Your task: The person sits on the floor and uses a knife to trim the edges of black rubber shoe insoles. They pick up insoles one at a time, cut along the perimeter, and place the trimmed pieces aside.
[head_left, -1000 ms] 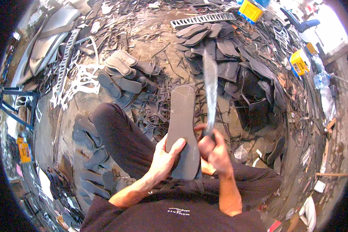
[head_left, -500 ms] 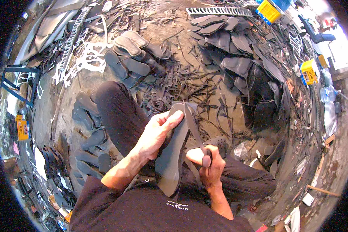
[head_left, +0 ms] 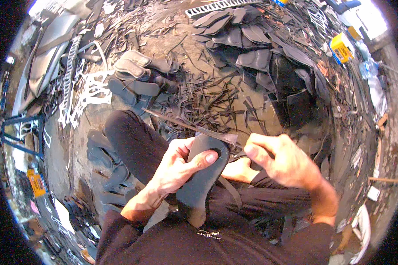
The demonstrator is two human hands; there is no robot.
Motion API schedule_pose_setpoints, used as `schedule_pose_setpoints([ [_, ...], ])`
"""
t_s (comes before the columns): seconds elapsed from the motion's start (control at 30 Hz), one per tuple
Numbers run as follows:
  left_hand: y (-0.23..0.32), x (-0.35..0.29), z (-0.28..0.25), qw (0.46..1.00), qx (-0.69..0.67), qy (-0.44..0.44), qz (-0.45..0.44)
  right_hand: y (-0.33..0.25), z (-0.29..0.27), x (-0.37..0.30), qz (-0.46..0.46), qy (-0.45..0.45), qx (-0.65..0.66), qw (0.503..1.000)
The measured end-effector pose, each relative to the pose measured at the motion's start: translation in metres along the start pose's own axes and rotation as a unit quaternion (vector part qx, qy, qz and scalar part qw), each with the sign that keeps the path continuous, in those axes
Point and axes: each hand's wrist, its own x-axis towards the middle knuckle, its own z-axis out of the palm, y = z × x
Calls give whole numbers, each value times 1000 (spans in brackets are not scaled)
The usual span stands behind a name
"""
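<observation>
My left hand (head_left: 186, 164) grips a dark grey shoe sole (head_left: 193, 193), with the thumb pressed on its upper face near the far end. The sole points up and away from my lap. On the right, my right hand (head_left: 281, 160) is closed round what looks like a long narrow knife (head_left: 188, 126); the fingers hide its handle. Its blade lies across the far end of the sole, with the tip toward the left. A thin dark strip (head_left: 231, 192) hangs beside the sole's right edge over my leg.
Dark offcuts (head_left: 221, 95) litter the ground ahead. Stacked soles (head_left: 137, 86) lie ahead to the left, with more soles (head_left: 104, 152) beside my left knee. A large heap of dark sheet pieces (head_left: 256, 59) stands ahead to the right. White cut-out scraps (head_left: 93, 90) lie at the left.
My right hand has risen and moved right, away from my lap. The blade has swung from pointing away to lying crosswise over the sole. My left hand still holds the sole.
</observation>
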Motion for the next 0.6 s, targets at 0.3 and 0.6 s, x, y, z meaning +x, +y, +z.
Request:
schedule_pose_setpoints([
  [0.3,-8,26,7,994,20,-67,-89,-7,-53,79,85,-324,-154,930],
  [0.6,-27,49,-67,882,-164,354,263,66,23,56,22,105,390,914],
])
